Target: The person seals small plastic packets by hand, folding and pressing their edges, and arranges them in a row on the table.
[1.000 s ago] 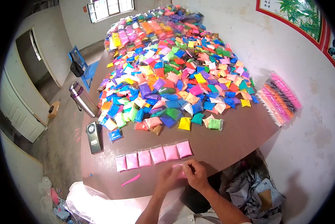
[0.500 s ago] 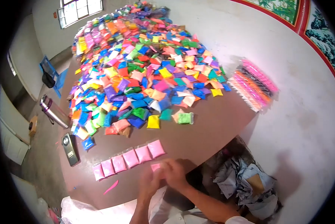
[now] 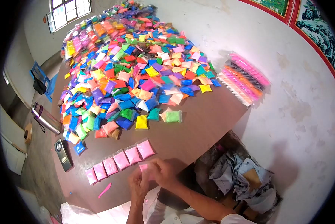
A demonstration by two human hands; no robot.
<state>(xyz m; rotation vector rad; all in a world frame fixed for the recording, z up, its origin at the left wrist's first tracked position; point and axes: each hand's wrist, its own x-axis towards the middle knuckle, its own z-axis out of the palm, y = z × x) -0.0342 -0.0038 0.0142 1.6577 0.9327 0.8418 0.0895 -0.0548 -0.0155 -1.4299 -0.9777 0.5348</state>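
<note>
Near the table's front edge, my left hand (image 3: 138,183) and my right hand (image 3: 163,173) are closed together on a small clear packet of pink material (image 3: 143,167). My fingers cover part of this packet. Just beyond my hands, a slanting row of several similar pink packets (image 3: 121,159) lies flat, edge against edge. A thin pink plastic tool (image 3: 104,190) rests on the table left of my left hand. Its exact kind is unclear.
A big heap of colourful packets (image 3: 137,80) covers the far part of the brown table (image 3: 201,128). A phone (image 3: 63,155) and a steel flask (image 3: 46,118) stand along the left side. Bundled striped packs (image 3: 244,80) lean at the wall. Right below is a box of crumpled wrappers (image 3: 246,179).
The camera view has shifted, so the whole scene sits further left. Both hands still hold the pink packet, with its upper part showing more clearly now.
</note>
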